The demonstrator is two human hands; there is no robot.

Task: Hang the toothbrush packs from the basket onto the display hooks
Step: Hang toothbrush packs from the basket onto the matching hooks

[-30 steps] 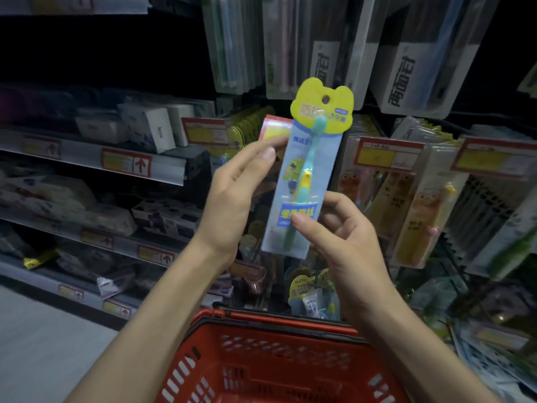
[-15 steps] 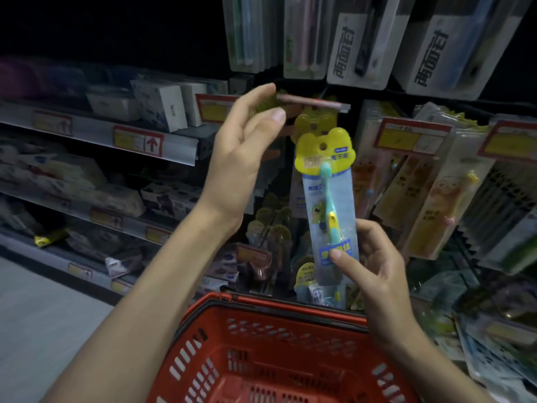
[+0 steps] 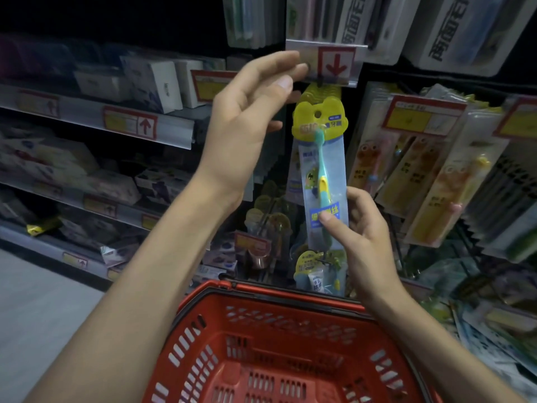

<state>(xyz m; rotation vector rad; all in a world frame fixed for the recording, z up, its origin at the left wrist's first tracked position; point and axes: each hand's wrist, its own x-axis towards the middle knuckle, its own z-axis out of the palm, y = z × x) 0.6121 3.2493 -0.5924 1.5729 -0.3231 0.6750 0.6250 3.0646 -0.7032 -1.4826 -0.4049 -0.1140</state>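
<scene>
My right hand [image 3: 359,234] grips the lower end of a toothbrush pack [image 3: 321,158], a clear sleeve with a yellow bear-shaped header and a teal and yellow brush, held upright. Its hang hole sits just below the display hook [image 3: 319,81], where several matching yellow-topped packs hang behind it. My left hand [image 3: 250,117] is raised, its fingertips lifting the flip-up price tag [image 3: 331,64] with a red down arrow at the hook's front end. The red basket [image 3: 279,338] is right below my arms; I see no packs in the part of it that shows.
Other hooks to the right carry orange and yellow toothbrush packs [image 3: 418,181] behind price tags. Larger packs hang above [image 3: 441,27]. Shelves with boxes [image 3: 151,80] run along the left. More packs hang low in front of the basket [image 3: 319,274].
My left hand let go of the pack, rose and flipped the hook's price tag up. My right hand moved the pack right and up to just under the hook.
</scene>
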